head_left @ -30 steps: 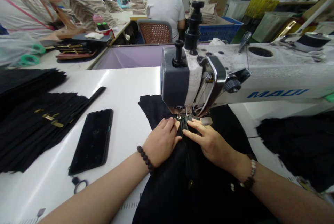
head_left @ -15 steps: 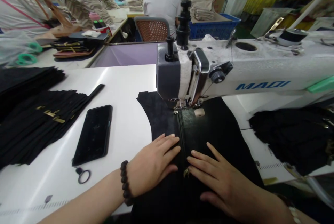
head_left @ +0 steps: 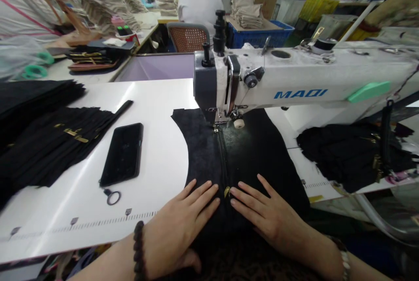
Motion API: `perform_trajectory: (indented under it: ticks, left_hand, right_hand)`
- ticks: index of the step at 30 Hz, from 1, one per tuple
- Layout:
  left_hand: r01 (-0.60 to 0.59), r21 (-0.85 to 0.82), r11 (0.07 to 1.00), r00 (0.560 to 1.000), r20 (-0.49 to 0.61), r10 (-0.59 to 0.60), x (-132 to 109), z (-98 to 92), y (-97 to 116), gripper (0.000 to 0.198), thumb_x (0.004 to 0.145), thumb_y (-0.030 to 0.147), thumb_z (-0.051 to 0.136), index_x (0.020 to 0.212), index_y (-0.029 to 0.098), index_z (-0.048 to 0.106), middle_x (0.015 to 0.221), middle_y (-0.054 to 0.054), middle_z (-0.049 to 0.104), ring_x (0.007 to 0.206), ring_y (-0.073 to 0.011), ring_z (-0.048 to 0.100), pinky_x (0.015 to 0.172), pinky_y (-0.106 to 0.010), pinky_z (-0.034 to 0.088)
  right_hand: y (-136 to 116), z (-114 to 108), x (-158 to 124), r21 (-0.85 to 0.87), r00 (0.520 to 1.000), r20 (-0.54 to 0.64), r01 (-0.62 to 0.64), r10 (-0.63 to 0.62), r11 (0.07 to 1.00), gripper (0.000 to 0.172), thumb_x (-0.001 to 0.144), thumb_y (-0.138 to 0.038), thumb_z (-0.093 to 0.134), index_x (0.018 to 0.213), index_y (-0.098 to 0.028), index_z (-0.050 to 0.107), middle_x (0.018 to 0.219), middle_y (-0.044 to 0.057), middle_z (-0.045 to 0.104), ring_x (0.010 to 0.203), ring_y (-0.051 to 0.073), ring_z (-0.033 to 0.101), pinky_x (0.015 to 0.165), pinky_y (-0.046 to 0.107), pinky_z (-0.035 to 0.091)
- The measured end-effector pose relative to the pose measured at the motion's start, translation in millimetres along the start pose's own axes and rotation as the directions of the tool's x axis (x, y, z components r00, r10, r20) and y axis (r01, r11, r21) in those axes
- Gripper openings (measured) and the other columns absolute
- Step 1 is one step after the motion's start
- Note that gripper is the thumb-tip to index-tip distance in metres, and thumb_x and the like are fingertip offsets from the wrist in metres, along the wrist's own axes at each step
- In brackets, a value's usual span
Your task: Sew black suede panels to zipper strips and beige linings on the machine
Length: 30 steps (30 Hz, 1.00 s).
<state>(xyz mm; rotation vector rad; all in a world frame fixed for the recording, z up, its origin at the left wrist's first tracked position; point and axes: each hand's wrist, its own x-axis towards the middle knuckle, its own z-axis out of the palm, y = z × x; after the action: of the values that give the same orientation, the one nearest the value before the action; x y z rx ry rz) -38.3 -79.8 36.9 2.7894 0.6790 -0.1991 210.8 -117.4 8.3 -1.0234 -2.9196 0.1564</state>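
Observation:
A black fabric panel (head_left: 255, 154) with a zipper (head_left: 223, 152) down its middle lies under the needle area of a white sewing machine (head_left: 294, 80). The zipper's far end is at the presser foot; its gold zipper pull (head_left: 227, 191) rests between my hands. My left hand (head_left: 183, 215) lies on the panel left of the zipper, fingers spread, thumb hanging lower over the near edge. On the other side my right hand (head_left: 262, 207) presses flat with fingers apart, its fingertips beside the pull. Neither hand grips anything.
Left on the white table lie a phone (head_left: 121, 154) with a ring strap and a stack of black zippered pieces (head_left: 65, 141). More black pieces (head_left: 340, 154) are heaped at right. Beyond the machine, a person in white (head_left: 200, 4) sits near a blue crate (head_left: 258, 34).
My left hand has slid nearer to me along the panel, level with the zipper pull. My right hand stays beside the pull. The view has shifted, showing more of the machine's right side.

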Motion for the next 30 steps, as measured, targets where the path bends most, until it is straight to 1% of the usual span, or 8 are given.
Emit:
perform_trajectory:
  ticks: [3, 5, 8, 12, 14, 18, 22, 30]
  left_hand:
    - [0.030, 0.138, 0.990, 0.998, -0.057, -0.022, -4, 6.6, 6, 0.056, 0.077, 0.018, 0.056, 0.129, 0.012, 0.037, 0.137, -0.016, 0.035, 0.125, -0.0286, 0.034, 0.100, -0.047, 0.033]
    - [0.016, 0.179, 0.984, 0.991, -0.135, 0.009, -7, 4.9, 6, 0.046, 0.081, 0.006, 0.041, 0.126, 0.013, 0.041, 0.132, -0.013, 0.043, 0.120, -0.0247, 0.043, 0.097, -0.042, 0.039]
    - [-0.005, 0.134, 0.991, 0.954, -0.297, 0.045, -10, -10.1, 3, 0.040, 0.082, 0.004, 0.032, 0.119, 0.011, 0.048, 0.122, -0.011, 0.054, 0.111, -0.0208, 0.052, 0.091, -0.035, 0.045]
    - [0.018, 0.011, 1.000, 0.882, -0.472, -0.011, -9, -32.0, 5, 0.036, 0.084, 0.005, 0.029, 0.108, 0.014, 0.054, 0.110, -0.007, 0.062, 0.101, -0.0153, 0.058, 0.087, -0.028, 0.048]
    - [-0.010, -0.037, 0.999, 0.894, -0.449, -0.008, -6, -33.5, 8, 0.030, 0.087, 0.009, 0.032, 0.104, 0.015, 0.056, 0.107, -0.005, 0.064, 0.098, -0.0149, 0.059, 0.085, -0.028, 0.049]
    - [-0.056, -0.069, 0.996, 0.949, -0.312, 0.031, -1, -21.7, 12, 0.020, 0.089, 0.021, 0.043, 0.101, 0.014, 0.058, 0.105, -0.006, 0.065, 0.096, -0.0188, 0.061, 0.082, -0.031, 0.051]
    - [-0.050, -0.119, 0.992, 0.966, -0.258, 0.018, 0, -15.3, 10, 0.021, 0.087, 0.023, 0.048, 0.104, 0.014, 0.057, 0.107, -0.008, 0.064, 0.099, -0.0191, 0.059, 0.086, -0.031, 0.049]
    - [-0.068, -0.256, 0.964, 0.956, -0.292, -0.010, 2, -22.4, -1, 0.030, 0.092, 0.034, 0.036, 0.099, 0.017, 0.059, 0.101, -0.006, 0.066, 0.091, -0.0166, 0.062, 0.080, -0.027, 0.050]
  right_hand:
    - [0, -8, 1, 0.023, 1.000, -0.002, -0.005, 0.005, 1.000, 0.048, 0.083, -0.007, 0.035, 0.130, -0.015, 0.036, 0.139, 0.005, 0.030, 0.129, 0.025, 0.026, 0.098, 0.061, 0.026]
    - [1, -18, 2, 0.082, 0.999, 0.025, -0.029, 0.027, 0.996, 0.048, 0.083, -0.009, 0.037, 0.130, -0.017, 0.037, 0.138, 0.005, 0.032, 0.128, 0.024, 0.029, 0.099, 0.060, 0.025]
    - [5, -37, 3, 0.195, 0.997, 0.048, -0.061, 0.052, 0.979, 0.047, 0.085, -0.015, 0.040, 0.131, -0.021, 0.035, 0.138, 0.005, 0.034, 0.128, 0.021, 0.028, 0.103, 0.055, 0.023]
    - [11, -58, 4, 0.308, 0.996, 0.071, -0.078, 0.059, 0.948, 0.044, 0.088, -0.019, 0.039, 0.132, -0.022, 0.035, 0.135, 0.007, 0.038, 0.129, 0.018, 0.028, 0.106, 0.051, 0.018]
    - [13, -59, 4, 0.321, 0.990, 0.127, -0.095, 0.057, 0.942, 0.042, 0.088, -0.021, 0.039, 0.130, -0.023, 0.038, 0.132, 0.006, 0.042, 0.127, 0.018, 0.030, 0.105, 0.053, 0.018]
    - [13, -45, 4, 0.297, 0.984, 0.166, -0.118, 0.071, 0.947, 0.042, 0.086, -0.019, 0.043, 0.127, -0.022, 0.042, 0.130, 0.005, 0.045, 0.125, 0.021, 0.034, 0.103, 0.057, 0.020]
    - [14, -36, 2, 0.312, 0.981, 0.188, -0.109, 0.051, 0.944, 0.046, 0.086, -0.022, 0.044, 0.131, -0.025, 0.037, 0.133, 0.004, 0.042, 0.127, 0.020, 0.031, 0.103, 0.056, 0.019]
    - [23, -46, 4, 0.405, 0.968, 0.249, -0.129, 0.027, 0.905, 0.043, 0.087, -0.025, 0.043, 0.130, -0.028, 0.038, 0.133, 0.002, 0.042, 0.126, 0.019, 0.032, 0.103, 0.054, 0.021]
